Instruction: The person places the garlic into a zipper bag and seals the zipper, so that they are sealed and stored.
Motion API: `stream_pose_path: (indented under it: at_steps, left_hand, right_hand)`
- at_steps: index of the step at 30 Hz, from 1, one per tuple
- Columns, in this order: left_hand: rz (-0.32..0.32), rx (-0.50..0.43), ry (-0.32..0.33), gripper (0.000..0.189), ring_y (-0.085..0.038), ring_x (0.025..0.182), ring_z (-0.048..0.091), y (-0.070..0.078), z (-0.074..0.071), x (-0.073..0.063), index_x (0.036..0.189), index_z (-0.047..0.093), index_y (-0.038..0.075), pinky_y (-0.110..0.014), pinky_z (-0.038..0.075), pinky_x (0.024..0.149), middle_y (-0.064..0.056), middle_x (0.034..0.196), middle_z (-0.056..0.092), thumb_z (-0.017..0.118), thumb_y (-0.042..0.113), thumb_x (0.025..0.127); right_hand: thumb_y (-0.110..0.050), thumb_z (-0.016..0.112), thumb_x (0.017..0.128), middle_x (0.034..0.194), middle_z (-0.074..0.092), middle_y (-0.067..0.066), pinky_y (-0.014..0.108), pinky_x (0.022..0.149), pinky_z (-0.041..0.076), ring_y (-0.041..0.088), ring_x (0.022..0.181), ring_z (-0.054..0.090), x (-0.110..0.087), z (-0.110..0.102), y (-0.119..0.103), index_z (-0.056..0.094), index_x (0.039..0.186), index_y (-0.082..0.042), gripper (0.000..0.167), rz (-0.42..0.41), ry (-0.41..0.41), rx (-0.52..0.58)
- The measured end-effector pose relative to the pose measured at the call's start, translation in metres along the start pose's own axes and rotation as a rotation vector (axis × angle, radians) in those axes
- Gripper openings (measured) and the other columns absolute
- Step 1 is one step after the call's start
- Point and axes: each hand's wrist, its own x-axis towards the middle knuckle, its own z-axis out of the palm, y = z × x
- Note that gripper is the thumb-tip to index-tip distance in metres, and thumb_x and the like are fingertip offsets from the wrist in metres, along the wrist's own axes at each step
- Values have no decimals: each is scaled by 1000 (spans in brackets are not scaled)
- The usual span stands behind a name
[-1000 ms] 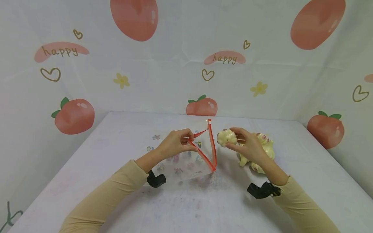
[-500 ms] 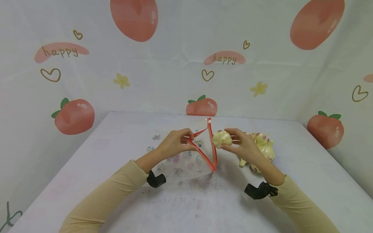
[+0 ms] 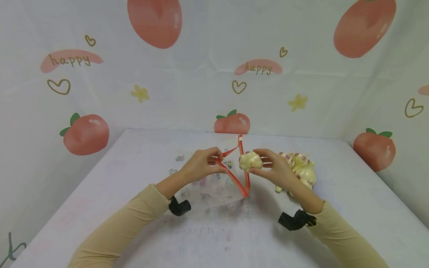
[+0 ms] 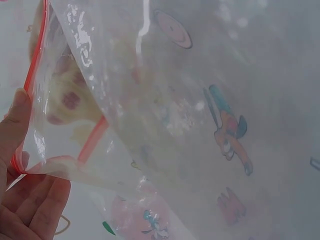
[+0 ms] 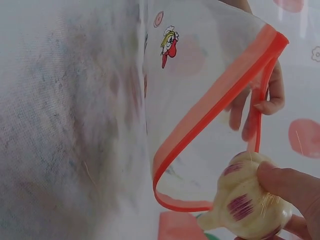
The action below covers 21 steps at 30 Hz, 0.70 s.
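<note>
My left hand [image 3: 204, 162] pinches the near rim of a clear zip bag [image 3: 207, 191] with a red seal and small cartoon prints. Its mouth stands spread, facing right. In my right hand [image 3: 276, 167] is a pale garlic bulb [image 3: 250, 161] with purple patches, gripped between thumb and fingers right at the mouth. The right wrist view shows the garlic bulb [image 5: 250, 200] stem-first beside the red seal [image 5: 215, 115]. Through the clear film, the left wrist view shows the garlic bulb [image 4: 70, 95] hazily, with my left fingers [image 4: 42, 205] on the seal.
Several more garlic bulbs [image 3: 305, 173] lie in a pile on the white-covered table [image 3: 214, 238], partly behind my right forearm. A white backdrop [image 3: 187, 74] printed with peaches stands behind the table. Black wrist mounts [image 3: 296, 219] stick out below the sleeves.
My right hand has moved left with the garlic bulb, from beside the bag to its mouth, overlapping the red seal. My left hand holds the bag in the same place.
</note>
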Motion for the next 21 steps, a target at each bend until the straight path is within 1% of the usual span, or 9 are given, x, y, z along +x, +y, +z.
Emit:
stream_pose_path:
  at_steps: [4,9,16,21]
  left_hand:
    - [7,-1,3,33,-24,98,69,0,0,0,94,56,9,-29,57,86,-9,98,64,78,23,74]
    - [5,-1,1,33,-26,99,69,0,0,1,95,56,9,-30,57,87,-15,100,64,78,22,74]
    - [6,28,12,33,-25,97,69,0,1,1,94,56,10,-30,57,87,-7,95,64,78,23,74]
    - [0,31,9,33,-25,98,69,-1,1,0,94,56,10,-30,57,88,-7,97,64,78,23,74]
  right_hand:
    - [-18,77,77,126,58,18,43,85,56,33,100,65,0,0,-2,52,128,-4,59,0,0,-9]
    - [-16,78,76,125,59,18,43,86,56,31,100,65,0,-1,-6,52,128,-2,60,-14,10,-22]
    - [-21,77,77,124,60,17,43,86,56,31,101,65,0,-2,-11,52,128,-3,59,-27,6,-47]
    - [-20,78,77,124,59,17,42,86,56,31,101,65,0,-2,-12,52,128,-3,59,-34,8,-42]
